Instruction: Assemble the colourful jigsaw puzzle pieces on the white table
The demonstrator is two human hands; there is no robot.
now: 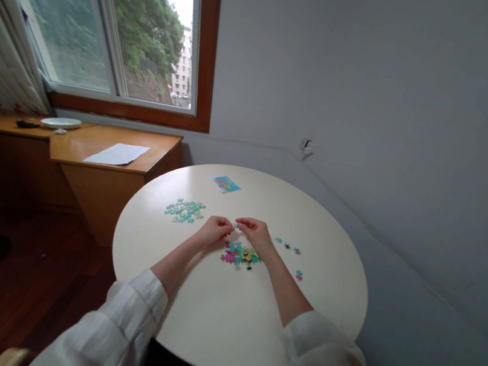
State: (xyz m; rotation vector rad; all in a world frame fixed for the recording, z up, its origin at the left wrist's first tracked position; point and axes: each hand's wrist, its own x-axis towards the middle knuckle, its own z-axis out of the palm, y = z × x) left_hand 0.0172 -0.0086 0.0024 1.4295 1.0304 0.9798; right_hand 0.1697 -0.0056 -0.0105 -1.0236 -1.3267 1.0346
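Both my hands meet above the white round table (222,326), just past a partly joined jigsaw puzzle (240,256) with pink, teal and yellow parts. Between the fingertips shows a small pale puzzle piece (235,225). My left hand (216,229) is closed in a pinch at its left side. From the right, the pinched fingers of my right hand (254,231) close on the same piece. Part of the joined puzzle is hidden behind my right wrist.
A spread of loose teal pieces (185,211) lies left of my hands. Several loose pieces (288,246) are on the right, with a pink and teal one (299,275) nearer. A picture card (225,184) lies at the back. Beyond stands a wooden desk (155,160) with paper (117,154).
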